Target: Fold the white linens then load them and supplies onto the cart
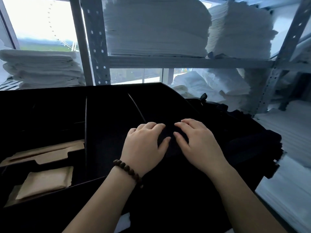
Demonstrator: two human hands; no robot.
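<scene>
The white linens lay folded in tall stacks on the metal shelf behind the cart, with a second stack just beside the first and looser white pieces heaped on the level below. Another pile of towels sat to the left, in front of the window. None of the white cloth was on the cart.

The cart's top was dark and split by thin dividers. In its left compartments lay flat brown paper packets. Over its right side spread a dark cloth (so dark that its folds barely showed).

Both hands lay palm down on that cloth, close together. The left hand, with a beaded bracelet at the wrist, had its fingers bent and its thumb pointing inward. The right hand mirrored it. Whether either hand pinched the cloth or only pressed on it could not be told.
</scene>
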